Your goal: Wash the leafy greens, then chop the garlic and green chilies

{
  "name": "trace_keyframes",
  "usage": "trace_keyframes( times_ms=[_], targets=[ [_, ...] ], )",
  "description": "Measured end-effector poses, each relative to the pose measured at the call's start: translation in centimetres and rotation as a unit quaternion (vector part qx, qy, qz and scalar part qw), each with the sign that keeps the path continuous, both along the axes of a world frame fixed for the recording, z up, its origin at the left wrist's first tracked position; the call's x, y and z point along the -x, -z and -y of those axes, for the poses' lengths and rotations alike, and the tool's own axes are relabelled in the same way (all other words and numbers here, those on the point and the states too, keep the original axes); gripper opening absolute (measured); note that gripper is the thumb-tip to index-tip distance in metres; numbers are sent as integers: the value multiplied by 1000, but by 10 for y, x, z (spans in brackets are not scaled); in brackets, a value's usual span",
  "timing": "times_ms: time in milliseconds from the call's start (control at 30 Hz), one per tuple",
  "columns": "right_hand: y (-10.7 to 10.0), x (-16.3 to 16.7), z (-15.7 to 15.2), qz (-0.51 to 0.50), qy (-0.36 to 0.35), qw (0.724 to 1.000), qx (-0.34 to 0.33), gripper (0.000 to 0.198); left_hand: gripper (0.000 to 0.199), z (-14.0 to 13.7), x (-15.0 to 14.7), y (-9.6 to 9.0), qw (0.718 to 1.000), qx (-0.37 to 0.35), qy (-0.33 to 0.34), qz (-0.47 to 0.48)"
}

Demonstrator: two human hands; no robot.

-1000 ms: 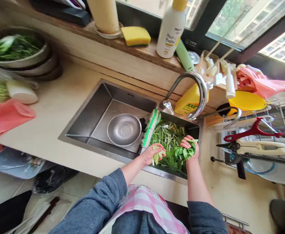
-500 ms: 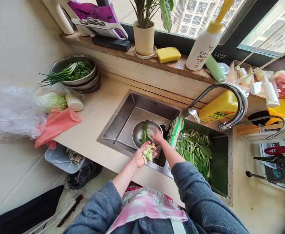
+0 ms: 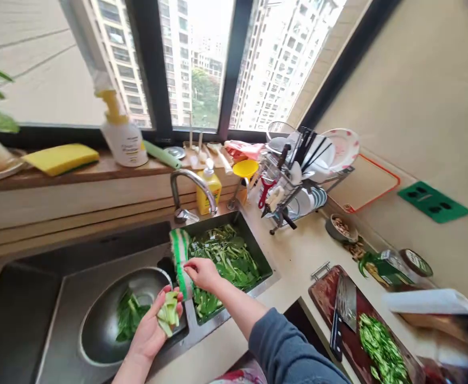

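Observation:
Pale green vegetable stems (image 3: 168,313) lie in my left hand (image 3: 148,333), which is curled round them, palm up, over the near right rim of the steel bowl (image 3: 97,314). Some green leaves (image 3: 127,314) rest inside that bowl, in the left sink basin. My right hand (image 3: 204,273) has its fingers drawn together with nothing visible in them, above the green-and-white striped cloth (image 3: 180,250) draped on the sink divider. Just beyond it, the right basin (image 3: 258,250) is full of leafy greens (image 3: 234,256) in water.
A chrome faucet (image 3: 191,178) arches behind the basins, beside a yellow bottle (image 3: 209,194). A loaded dish rack (image 3: 298,197) stands to the right. Nearer, a cutting board (image 3: 325,288) carries a cleaver (image 3: 346,301) and chopped greens (image 3: 380,346).
The view has swung right, bringing the dish rack and cutting board into sight. My right hand has moved from over the bowl to the divider cloth. My left hand still holds the stems.

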State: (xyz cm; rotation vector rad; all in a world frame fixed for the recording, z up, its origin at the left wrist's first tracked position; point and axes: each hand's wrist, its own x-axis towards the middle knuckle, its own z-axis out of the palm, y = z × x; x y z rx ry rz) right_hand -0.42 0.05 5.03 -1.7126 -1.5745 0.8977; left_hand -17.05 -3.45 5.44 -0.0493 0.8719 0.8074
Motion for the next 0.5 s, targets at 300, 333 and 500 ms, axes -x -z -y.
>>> trace_keyframes(
  times_ms=[300,333,500],
  targets=[
    [-64,-242,99,-152,206,966,-20,32,30,11,-101,-12,998,-17,60,-10],
    [-77,-278,107,-140,235,961,-41,33,30,12,-112,-11,998,-17,62,-11],
    [-175,-451,107,28,373,908,-191,38,34,25,-169,-2,996,-28,81,-26]
  ],
)
